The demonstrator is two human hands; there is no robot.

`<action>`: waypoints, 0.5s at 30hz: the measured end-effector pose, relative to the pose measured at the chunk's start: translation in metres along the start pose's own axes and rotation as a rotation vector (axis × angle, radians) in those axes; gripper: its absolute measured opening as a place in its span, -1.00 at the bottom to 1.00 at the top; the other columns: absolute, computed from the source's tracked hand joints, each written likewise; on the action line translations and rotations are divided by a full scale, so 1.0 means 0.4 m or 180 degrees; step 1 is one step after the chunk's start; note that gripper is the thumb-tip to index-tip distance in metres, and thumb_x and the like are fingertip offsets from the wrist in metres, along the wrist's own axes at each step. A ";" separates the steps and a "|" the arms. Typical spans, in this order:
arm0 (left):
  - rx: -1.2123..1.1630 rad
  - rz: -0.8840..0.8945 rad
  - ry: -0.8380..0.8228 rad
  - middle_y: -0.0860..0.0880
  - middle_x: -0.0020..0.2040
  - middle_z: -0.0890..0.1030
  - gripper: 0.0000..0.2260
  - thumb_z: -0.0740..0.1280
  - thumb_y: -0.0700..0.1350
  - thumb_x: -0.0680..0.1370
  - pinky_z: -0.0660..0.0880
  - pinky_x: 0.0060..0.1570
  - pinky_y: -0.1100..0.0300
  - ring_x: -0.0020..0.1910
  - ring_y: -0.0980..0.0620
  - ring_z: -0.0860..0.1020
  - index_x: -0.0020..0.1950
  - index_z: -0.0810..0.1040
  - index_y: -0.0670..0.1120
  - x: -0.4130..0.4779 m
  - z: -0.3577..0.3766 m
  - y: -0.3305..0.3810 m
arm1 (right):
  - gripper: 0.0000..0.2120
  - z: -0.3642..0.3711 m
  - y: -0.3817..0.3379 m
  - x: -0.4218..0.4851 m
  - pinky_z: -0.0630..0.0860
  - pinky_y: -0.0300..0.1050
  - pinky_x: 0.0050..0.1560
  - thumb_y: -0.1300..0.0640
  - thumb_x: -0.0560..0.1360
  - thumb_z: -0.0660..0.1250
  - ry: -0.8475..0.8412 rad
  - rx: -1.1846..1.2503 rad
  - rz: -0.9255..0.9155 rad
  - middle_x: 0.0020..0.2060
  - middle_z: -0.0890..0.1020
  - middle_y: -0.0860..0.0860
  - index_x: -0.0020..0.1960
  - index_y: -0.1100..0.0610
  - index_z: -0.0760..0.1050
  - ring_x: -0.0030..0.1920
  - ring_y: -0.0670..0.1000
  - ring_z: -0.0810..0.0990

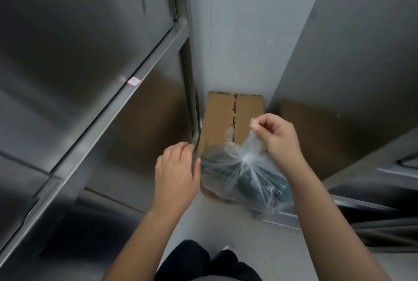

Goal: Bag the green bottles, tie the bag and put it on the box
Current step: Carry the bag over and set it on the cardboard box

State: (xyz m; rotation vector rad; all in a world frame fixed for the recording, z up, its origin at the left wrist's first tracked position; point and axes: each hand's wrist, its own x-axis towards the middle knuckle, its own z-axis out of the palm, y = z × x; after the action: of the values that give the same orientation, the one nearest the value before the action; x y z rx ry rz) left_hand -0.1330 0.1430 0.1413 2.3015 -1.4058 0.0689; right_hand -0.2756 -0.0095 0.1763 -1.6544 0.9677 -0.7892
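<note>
A clear plastic bag (243, 174) with dark green bottles (248, 184) inside hangs over the near end of a brown cardboard box (221, 117) on the floor. The bag's neck is gathered into a knot above the bottles. My right hand (277, 137) pinches the bag's loose top end between thumb and fingers and holds it up. My left hand (176, 166) is just left of the bag, fingers loosely curled, its thumb at the bag's side; nothing is in its grasp.
A stainless steel cabinet (90, 90) with a long horizontal rail fills the left. A steel counter edge (366, 163) stands on the right. A grey wall (244, 31) is behind the box. My dark trousers (199, 262) show at the bottom.
</note>
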 end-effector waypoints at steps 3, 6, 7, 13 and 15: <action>0.0047 0.0068 -0.0041 -0.15 0.04 0.61 -0.76 0.38 -0.16 0.43 0.49 0.00 -0.05 0.06 -0.16 0.56 0.07 0.55 -0.19 0.068 0.030 -0.006 | -0.81 -0.009 0.019 0.078 0.42 -0.46 -0.25 0.29 0.47 0.29 0.0116 -0.0068 0.0036 -0.32 0.54 -0.07 -0.28 0.08 0.50 -0.28 -0.16 0.47; 0.0092 0.0163 -0.0046 -0.15 0.03 0.61 -0.76 0.31 -0.12 0.44 0.49 -0.02 -0.04 0.05 -0.15 0.56 0.06 0.55 -0.19 0.151 0.061 -0.022 | -0.91 -0.010 0.027 0.160 0.43 -0.45 -0.24 0.28 0.48 0.28 0.0286 -0.0096 0.0086 -0.28 0.55 -0.01 -0.20 0.20 0.52 -0.23 -0.08 0.49; 0.0114 0.0219 -0.0056 -0.14 0.02 0.61 -0.76 0.30 -0.11 0.44 0.49 -0.02 -0.03 0.04 -0.15 0.56 0.06 0.55 -0.18 0.182 0.071 -0.026 | -0.91 -0.007 0.030 0.188 0.43 -0.41 -0.21 0.28 0.48 0.28 0.0326 -0.0117 0.0092 -0.27 0.55 0.01 -0.19 0.21 0.52 -0.22 -0.07 0.49; 0.0121 0.0500 -0.0261 -0.14 0.00 0.63 -0.76 0.41 -0.14 0.40 0.51 -0.03 -0.03 0.04 -0.14 0.57 0.03 0.57 -0.18 0.381 0.131 -0.060 | -0.91 0.017 0.036 0.349 0.39 -0.47 -0.27 0.26 0.47 0.31 0.0501 -0.0304 0.0187 -0.31 0.53 0.01 -0.21 0.17 0.51 -0.25 -0.06 0.47; 0.0106 0.0535 -0.0264 -0.14 0.01 0.62 -0.75 0.40 -0.14 0.40 0.50 -0.01 -0.04 0.06 -0.15 0.57 0.05 0.57 -0.19 0.446 0.149 -0.069 | -0.94 0.024 0.044 0.406 0.40 -0.48 -0.27 0.27 0.47 0.30 0.0612 -0.0263 0.0199 -0.30 0.54 0.02 -0.18 0.23 0.53 -0.25 -0.06 0.47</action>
State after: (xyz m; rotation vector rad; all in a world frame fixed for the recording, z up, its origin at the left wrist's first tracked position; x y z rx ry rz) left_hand -0.0342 -0.0185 0.1253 2.2312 -1.6499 0.0488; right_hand -0.1962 -0.1520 0.1634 -1.6318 1.1947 -0.8881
